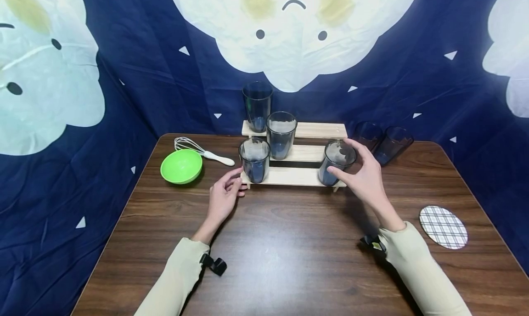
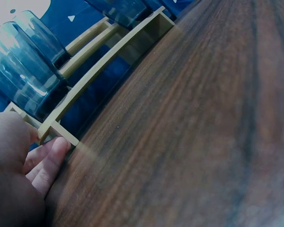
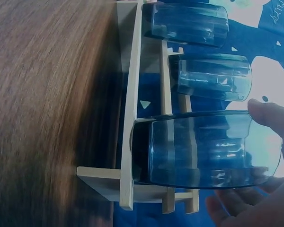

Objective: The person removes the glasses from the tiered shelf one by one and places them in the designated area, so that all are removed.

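A wooden three-step rack (image 1: 303, 177) stands at the middle of the table. My right hand (image 1: 358, 171) grips a blue-tinted glass (image 1: 335, 162) near its rim. That glass (image 3: 203, 151) stands on the right end of the bottom step, with my thumb (image 3: 270, 116) on one side and my fingers (image 3: 236, 203) on the other. My left hand (image 1: 226, 193) pinches the left end of the bottom step, its fingers (image 2: 49, 161) against the rack's corner (image 2: 57, 130). Other glasses stand on the bottom left (image 1: 254, 160), middle (image 1: 281, 134) and top (image 1: 257, 105) steps.
Two more blue glasses (image 1: 367, 134) (image 1: 392, 143) lean at the back right, by the dark cloth backdrop. A green bowl (image 1: 181, 166) and a whisk (image 1: 198, 150) lie at the back left. A plaid coaster (image 1: 443, 227) lies near the right edge of the wooden table (image 1: 289, 261).
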`<state>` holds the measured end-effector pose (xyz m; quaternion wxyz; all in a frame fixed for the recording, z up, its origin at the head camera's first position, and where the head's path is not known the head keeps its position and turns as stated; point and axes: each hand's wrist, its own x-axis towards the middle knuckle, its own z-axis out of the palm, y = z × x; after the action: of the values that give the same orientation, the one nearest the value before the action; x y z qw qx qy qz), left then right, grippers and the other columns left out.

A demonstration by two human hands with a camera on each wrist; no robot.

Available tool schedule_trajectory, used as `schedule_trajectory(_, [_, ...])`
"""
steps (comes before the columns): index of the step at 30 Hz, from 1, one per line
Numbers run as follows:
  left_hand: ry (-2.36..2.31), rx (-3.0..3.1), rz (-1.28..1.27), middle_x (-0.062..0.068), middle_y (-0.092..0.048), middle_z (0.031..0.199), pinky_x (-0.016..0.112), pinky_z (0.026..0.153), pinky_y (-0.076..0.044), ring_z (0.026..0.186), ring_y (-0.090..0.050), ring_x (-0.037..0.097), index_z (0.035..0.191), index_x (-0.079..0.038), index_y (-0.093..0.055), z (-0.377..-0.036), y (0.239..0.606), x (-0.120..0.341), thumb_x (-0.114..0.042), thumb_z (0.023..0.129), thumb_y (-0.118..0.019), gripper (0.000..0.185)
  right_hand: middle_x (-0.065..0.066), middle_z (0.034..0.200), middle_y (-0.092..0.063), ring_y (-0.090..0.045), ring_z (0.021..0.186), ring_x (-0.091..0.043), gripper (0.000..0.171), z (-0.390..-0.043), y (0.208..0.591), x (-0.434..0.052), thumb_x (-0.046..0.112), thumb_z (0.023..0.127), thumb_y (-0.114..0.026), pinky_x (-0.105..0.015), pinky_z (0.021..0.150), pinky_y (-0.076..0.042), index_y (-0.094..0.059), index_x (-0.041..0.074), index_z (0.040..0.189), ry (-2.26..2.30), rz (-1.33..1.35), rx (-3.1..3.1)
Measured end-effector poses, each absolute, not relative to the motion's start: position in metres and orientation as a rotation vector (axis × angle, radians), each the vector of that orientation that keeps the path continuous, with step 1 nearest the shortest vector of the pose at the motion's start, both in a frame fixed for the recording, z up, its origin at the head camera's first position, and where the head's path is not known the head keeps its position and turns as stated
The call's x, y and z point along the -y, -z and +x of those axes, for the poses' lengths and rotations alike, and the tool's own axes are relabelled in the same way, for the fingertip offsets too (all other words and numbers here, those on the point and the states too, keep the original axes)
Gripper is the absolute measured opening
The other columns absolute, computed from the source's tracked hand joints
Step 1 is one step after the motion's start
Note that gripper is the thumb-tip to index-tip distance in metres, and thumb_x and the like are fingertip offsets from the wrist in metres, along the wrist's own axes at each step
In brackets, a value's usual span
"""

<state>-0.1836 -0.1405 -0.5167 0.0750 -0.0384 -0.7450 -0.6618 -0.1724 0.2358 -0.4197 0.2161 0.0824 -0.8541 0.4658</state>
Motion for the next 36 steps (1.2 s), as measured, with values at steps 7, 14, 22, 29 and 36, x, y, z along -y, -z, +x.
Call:
schedule_trajectory(7, [1.987,2.233,-0.114,0.032,-0.079,0.114,0.024,0.072,-0.072,0.098,-0.081,0.048,0.144,0.001,-0.071,-0.183,0.516,0.141,0.004,0.111,-0.063,0.035,-0.012,0.145,-0.071,-0.066,0.125,-0.014,0.081,-0.171,0.418,-0.234,0.007,0.079,-0.101,-0.006,0.099,-0.049,-0.066,0.009,0.152,-1.358,0.204,2.320])
schedule_trajectory(14, [1.998,2.225,-0.100,0.032,-0.078,0.115,0.025,0.072,-0.072,0.098,-0.080,0.048,0.144,0.001,-0.071,-0.184,0.516,0.140,0.004,0.110,-0.063,0.035,-0.013,0.140,-0.073,-0.067,0.108,-0.008,0.085,-0.167,0.408,-0.235,0.002,0.076,-0.102,-0.010,0.082,-0.053,-0.067,0.010,0.153,-1.405,0.208,2.274])
schedule_trajectory(22, [1.978,2.230,-0.103,0.032,-0.079,0.114,0.024,0.072,-0.071,0.098,-0.081,0.046,0.144,0.000,-0.071,-0.183,0.517,0.139,0.001,0.112,-0.062,0.033,-0.009,0.134,-0.076,-0.070,0.112,-0.004,0.082,-0.162,0.392,-0.247,-0.008,0.073,-0.099,-0.009,0.093,-0.056,-0.070,0.008,0.149,-1.468,0.194,2.172])
schedule_trajectory(29, [1.988,2.222,-0.085,0.032,-0.079,0.113,0.024,0.072,-0.072,0.098,-0.080,0.048,0.143,0.000,-0.072,-0.183,0.516,0.139,0.001,0.112,-0.062,0.033,-0.004,0.117,-0.078,-0.073,0.102,-0.013,0.079,-0.160,0.379,-0.260,-0.021,0.071,-0.093,-0.014,0.084,-0.061,-0.071,0.000,0.144,-1.537,0.233,2.051])
schedule_trajectory(36, [1.989,2.238,-0.072,0.032,-0.079,0.114,0.024,0.073,-0.072,0.097,-0.082,0.041,0.144,0.000,-0.071,-0.182,0.513,0.138,0.002,0.111,-0.062,0.034,-0.012,0.116,-0.078,-0.071,0.094,-0.018,0.077,-0.158,0.370,-0.276,-0.028,0.071,-0.087,-0.016,0.077,-0.061,-0.075,0.004,0.140,-1.621,0.216,1.945])
